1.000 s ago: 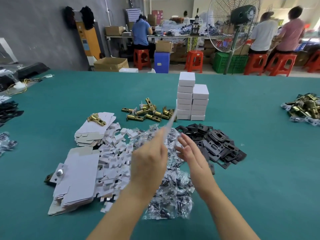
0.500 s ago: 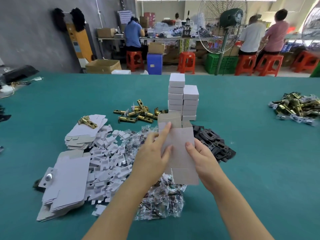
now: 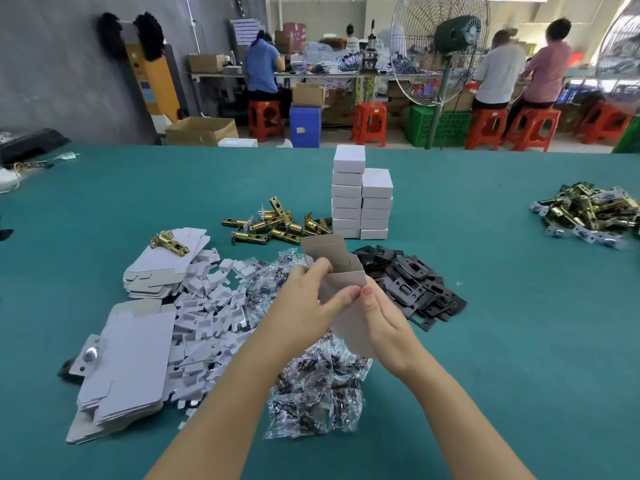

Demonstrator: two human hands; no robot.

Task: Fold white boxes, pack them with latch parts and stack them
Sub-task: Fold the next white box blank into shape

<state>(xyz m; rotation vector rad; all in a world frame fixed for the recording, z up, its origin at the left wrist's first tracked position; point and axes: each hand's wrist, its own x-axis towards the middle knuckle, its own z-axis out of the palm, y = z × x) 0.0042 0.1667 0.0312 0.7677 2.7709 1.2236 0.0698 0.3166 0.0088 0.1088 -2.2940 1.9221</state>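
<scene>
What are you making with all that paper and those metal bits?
A person is folding a flat card into a little box. The left hand and right hand both hold it above the green table. It is open and empty. Finished white boxes stand stacked behind, with brass latches and black plates waiting nearby.

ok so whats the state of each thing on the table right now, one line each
box blank: held in both hands, partly opened, top flap up
left hand: gripping the blank
right hand: gripping the blank
white boxes: closed, stacked in two columns
flat blanks: unfolded, piled
brass latches: loose, unpacked
black plates: loose heap
</scene>
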